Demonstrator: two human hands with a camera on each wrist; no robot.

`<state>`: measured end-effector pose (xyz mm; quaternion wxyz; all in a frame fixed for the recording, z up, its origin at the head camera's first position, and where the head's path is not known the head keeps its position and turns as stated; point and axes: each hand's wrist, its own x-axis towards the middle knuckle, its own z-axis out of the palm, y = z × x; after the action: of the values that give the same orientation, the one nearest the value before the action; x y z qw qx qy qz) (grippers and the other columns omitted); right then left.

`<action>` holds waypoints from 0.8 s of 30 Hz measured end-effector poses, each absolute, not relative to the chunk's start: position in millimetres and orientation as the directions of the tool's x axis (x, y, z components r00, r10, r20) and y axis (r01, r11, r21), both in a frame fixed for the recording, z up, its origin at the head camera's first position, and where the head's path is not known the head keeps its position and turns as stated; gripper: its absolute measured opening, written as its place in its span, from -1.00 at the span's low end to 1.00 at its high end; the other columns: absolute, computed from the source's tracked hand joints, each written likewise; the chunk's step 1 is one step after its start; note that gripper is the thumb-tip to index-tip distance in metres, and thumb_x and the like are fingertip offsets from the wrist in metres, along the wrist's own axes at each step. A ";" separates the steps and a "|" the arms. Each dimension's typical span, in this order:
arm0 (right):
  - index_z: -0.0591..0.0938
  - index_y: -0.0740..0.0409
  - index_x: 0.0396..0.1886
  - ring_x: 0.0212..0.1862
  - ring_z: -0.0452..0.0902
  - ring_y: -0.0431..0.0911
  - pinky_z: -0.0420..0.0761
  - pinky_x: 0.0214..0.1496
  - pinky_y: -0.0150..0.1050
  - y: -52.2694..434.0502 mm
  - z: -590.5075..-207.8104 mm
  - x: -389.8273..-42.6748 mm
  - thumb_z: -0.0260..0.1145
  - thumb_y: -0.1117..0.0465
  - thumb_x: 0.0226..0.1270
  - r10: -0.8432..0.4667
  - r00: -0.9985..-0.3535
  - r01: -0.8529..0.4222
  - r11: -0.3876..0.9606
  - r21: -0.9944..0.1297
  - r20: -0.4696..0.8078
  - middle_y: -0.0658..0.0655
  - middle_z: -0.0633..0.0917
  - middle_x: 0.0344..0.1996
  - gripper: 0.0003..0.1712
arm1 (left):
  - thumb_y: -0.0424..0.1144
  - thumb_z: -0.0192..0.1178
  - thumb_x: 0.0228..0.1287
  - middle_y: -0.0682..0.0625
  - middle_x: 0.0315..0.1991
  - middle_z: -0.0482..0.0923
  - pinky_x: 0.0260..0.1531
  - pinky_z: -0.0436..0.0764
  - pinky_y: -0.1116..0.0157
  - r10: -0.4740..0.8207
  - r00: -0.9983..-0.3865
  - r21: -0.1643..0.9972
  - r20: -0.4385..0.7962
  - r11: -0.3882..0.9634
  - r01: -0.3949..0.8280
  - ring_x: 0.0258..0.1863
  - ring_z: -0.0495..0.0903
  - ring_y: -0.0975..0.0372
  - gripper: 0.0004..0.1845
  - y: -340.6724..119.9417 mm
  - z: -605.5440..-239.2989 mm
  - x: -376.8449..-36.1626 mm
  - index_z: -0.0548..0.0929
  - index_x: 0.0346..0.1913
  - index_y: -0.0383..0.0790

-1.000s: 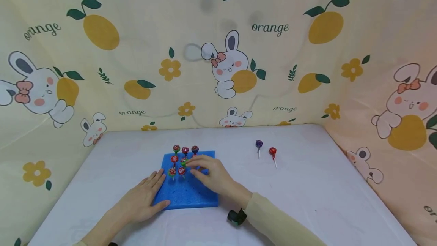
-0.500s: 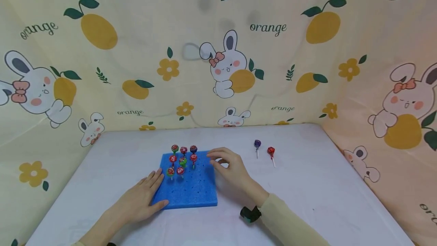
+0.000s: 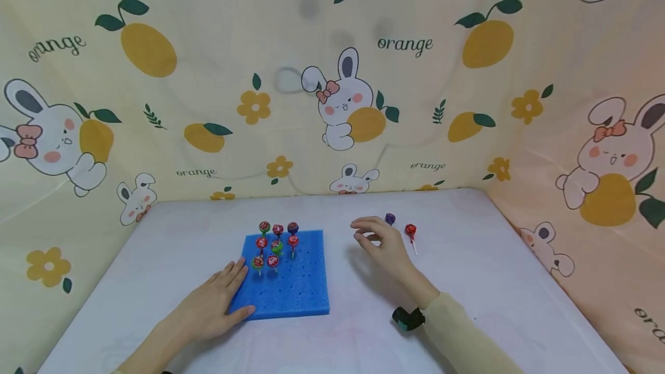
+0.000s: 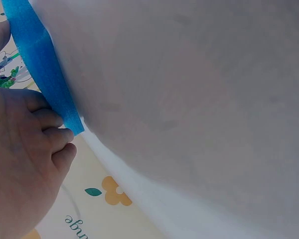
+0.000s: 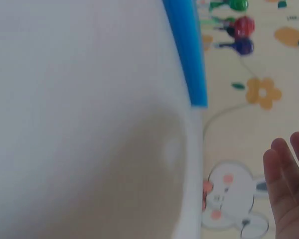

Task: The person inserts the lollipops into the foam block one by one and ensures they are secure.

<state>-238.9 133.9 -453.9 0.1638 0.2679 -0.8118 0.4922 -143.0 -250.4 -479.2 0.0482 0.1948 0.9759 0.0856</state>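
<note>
A blue foam block (image 3: 301, 299) lies on the white table with several lollipops (image 3: 276, 246) standing upright in its back left part. Against the block's left edge rests my left hand (image 3: 215, 305), fingers straight and thumb over the front left corner. The left wrist view shows those fingers (image 4: 47, 119) along the foam's side. My right hand (image 3: 387, 250) is over the table right of the block, fingers loosely bent and holding nothing. Just beyond it lie a purple lollipop (image 3: 390, 219), its stick hidden behind the hand, and a red lollipop (image 3: 411, 229) with its white stick showing.
The white table (image 3: 499, 281) extends around the block on all sides. A printed cloth (image 3: 275, 143) with rabbits and oranges hangs behind and along both sides. A black strap device (image 3: 408, 319) sits at the right wrist. Small holes dot the foam's front and right parts.
My right hand has come away from the lollipops in the block and moved right, toward the two loose lollipops. Another red lollipop in the block has come into view. The left hand stays put.
</note>
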 end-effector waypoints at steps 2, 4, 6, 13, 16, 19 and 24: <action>0.74 0.37 0.01 -0.07 0.73 0.16 0.78 -0.06 -0.20 143.5 -452.1 -239.3 0.40 0.50 0.35 -0.262 -0.813 -0.582 0.388 -0.714 0.520 0.29 0.74 0.02 -0.74 | 0.42 0.02 0.44 -0.34 0.61 0.10 0.48 0.27 -0.22 0.384 -0.920 0.191 -0.070 0.911 0.366 0.58 0.12 -0.24 0.04 -250.7 -479.6 -142.8 0.25 0.57 -0.44; 0.75 0.30 0.05 -0.05 0.74 0.12 0.77 -0.05 -0.23 154.9 -459.1 -246.5 0.42 0.46 0.36 -0.257 -0.820 -0.572 0.405 -0.713 0.512 0.23 0.74 0.03 -0.72 | 0.43 0.02 0.44 -0.33 0.62 0.09 0.48 0.26 -0.23 0.381 -0.921 0.194 -0.079 0.912 0.361 0.59 0.11 -0.24 0.04 -250.9 -479.5 -142.6 0.24 0.57 -0.44; 0.75 0.24 0.07 -0.04 0.74 0.08 0.76 -0.05 -0.25 166.4 -469.7 -257.0 0.43 0.42 0.37 -0.258 -0.822 -0.568 0.425 -0.705 0.507 0.18 0.74 0.04 -0.71 | 0.43 0.02 0.44 -0.33 0.62 0.09 0.48 0.26 -0.23 0.377 -0.922 0.196 -0.085 0.914 0.356 0.59 0.10 -0.24 0.04 -250.9 -478.9 -142.7 0.24 0.57 -0.44; 0.75 0.22 0.07 -0.05 0.74 0.02 0.76 -0.11 -0.28 194.9 -479.2 -277.4 0.44 0.40 0.37 -0.273 -0.840 -0.538 0.523 -0.661 0.468 0.13 0.74 0.03 -0.71 | 0.41 0.03 0.45 -0.35 0.61 0.10 0.48 0.26 -0.23 0.383 -0.921 0.197 -0.076 0.911 0.362 0.58 0.11 -0.24 0.03 -250.9 -478.1 -142.7 0.24 0.57 -0.45; 0.75 0.25 0.07 -0.07 0.73 0.03 0.76 -0.13 -0.25 204.6 -476.8 -283.1 0.43 0.42 0.36 -0.291 -0.844 -0.533 0.558 -0.636 0.451 0.16 0.74 0.03 -0.70 | 0.41 0.04 0.45 -0.35 0.61 0.10 0.47 0.27 -0.24 0.387 -0.920 0.197 -0.066 0.909 0.368 0.58 0.12 -0.25 0.03 -250.9 -477.9 -142.6 0.25 0.56 -0.45; 0.74 0.28 0.08 -0.07 0.72 0.04 0.76 -0.11 -0.19 214.9 -474.1 -287.7 0.42 0.43 0.36 -0.302 -0.856 -0.513 0.602 -0.612 0.420 0.20 0.73 0.06 -0.70 | 0.41 0.03 0.45 -0.34 0.61 0.09 0.47 0.27 -0.23 0.387 -0.920 0.194 -0.062 0.909 0.369 0.57 0.13 -0.25 0.02 -250.9 -478.1 -142.7 0.25 0.56 -0.45; 0.74 0.26 0.11 -0.13 0.69 -0.01 0.75 -0.10 -0.14 233.7 -471.4 -294.6 0.39 0.39 0.39 -0.302 -0.890 -0.452 0.689 -0.567 0.342 0.22 0.70 0.11 -0.69 | 0.41 0.03 0.45 -0.34 0.61 0.10 0.47 0.26 -0.24 0.386 -0.920 0.202 -0.065 0.908 0.367 0.57 0.13 -0.25 0.03 -250.7 -478.2 -142.7 0.25 0.56 -0.45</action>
<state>-294.6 233.7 -471.4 0.1114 0.2065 -0.9122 0.3359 -142.7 -250.7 -478.2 0.0520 0.1930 0.9754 0.0933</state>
